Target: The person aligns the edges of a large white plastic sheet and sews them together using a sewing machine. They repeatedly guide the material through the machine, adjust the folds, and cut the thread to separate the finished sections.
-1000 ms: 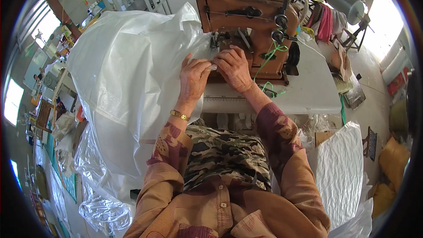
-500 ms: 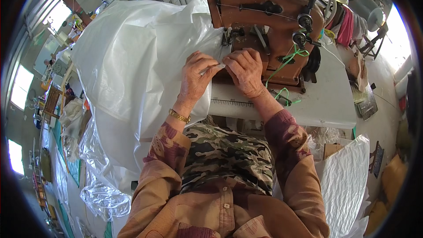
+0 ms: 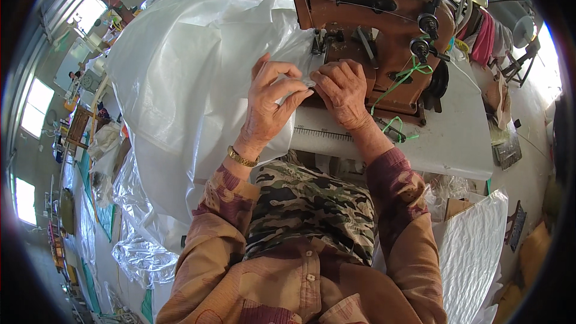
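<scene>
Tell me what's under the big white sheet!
The table runs under the right edge of the white sheet. Crinkly clear plastic shows by its lower left edge. The rest is covered and can't be seen.

Machine (image 3: 399, 33) blocks your way ahead of right hand (image 3: 342, 93), metal foot (image 3: 317, 43) jutting down at left end. White sheet (image 3: 186, 72) bulges past left hand (image 3: 268, 105), crowding your left side. Green cord (image 3: 414, 71) dangles close beside your right wrist (image 3: 359, 123), barring sideways path. Passage open to you over front right corner of table (image 3: 457, 151) and through air above your lap (image 3: 312, 204).
</scene>
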Demonstrator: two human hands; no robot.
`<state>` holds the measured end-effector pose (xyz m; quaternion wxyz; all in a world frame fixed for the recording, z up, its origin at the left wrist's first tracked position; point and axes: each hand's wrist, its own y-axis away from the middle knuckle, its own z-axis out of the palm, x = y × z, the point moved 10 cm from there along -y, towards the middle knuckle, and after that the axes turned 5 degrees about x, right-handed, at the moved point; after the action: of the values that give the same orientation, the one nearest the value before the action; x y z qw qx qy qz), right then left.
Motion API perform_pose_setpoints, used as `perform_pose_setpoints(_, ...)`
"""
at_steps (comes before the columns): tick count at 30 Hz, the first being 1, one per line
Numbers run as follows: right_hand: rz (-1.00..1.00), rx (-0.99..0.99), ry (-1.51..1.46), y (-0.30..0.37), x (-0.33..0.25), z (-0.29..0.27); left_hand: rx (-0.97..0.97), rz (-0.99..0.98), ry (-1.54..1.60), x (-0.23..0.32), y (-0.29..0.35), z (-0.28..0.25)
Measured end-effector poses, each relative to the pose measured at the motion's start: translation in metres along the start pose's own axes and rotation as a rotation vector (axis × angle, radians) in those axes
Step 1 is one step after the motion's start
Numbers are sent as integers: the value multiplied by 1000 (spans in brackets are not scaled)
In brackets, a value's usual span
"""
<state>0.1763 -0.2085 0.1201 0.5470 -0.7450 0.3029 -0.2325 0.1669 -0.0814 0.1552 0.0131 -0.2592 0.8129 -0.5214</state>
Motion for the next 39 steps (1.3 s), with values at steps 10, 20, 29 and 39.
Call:
perform_pose_setpoints(10,-1,22,-24,1,-1,-1,-89,-227,-365,-37,28,18)
perform_pose_setpoints(20,-30,19,1,0,-6,-1,-161,108,-313,-40,0,30)
perform_pose_setpoints(29,-20,46,-2,3,-5,0,-222,56,-110,-50,-1,32)
perform_pose_setpoints(39,-43,47,68,2,-5,3,-204,192,-171,-45,-10,31)
